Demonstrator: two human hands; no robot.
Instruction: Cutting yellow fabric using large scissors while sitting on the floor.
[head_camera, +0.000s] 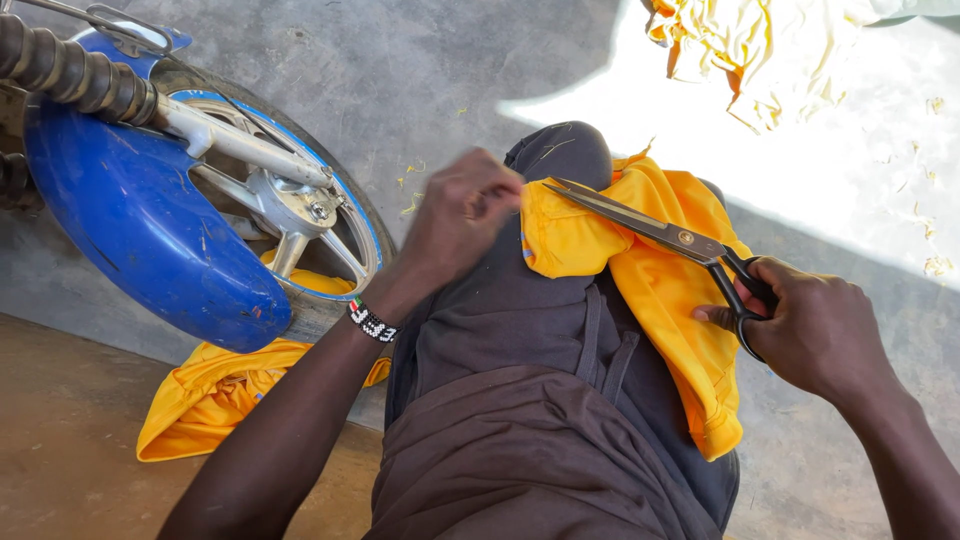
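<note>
Dark trousers (520, 440) fill the bottom of the view, the person's raised knee (560, 155) carrying the yellow fabric (670, 290) that is being worked. That cloth is draped over the knee and down the outer side of the thigh, with one folded corner pulled up toward the left hand (462, 215).

As a judgement of progress: the cutting looks under way but far from finished. The tailor's scissors (650, 228) lie with their long blades across the top fold, slightly parted, tips pointing at the left hand, and most of the piece on the lap is uncut as far as can be seen. Yellow threads and snippets (412, 190) dot the concrete floor (440, 70), and a heap of pale yellow scraps (770, 50) lies in the sunlit patch beyond the knee.

The left hand is closed, pinching the edge of the fabric and holding it taut; it is blurred, so the exact finger grip cannot be told. A beaded wristband (371, 322) circles that wrist. The right hand (815, 330) is closed around the black scissor handles, thumb through one loop, forearm coming in from the lower right.

Another yellow garment (215, 395) lies on the floor under a motorcycle's blue fender (140, 230) and spoked wheel (300, 215).
</note>
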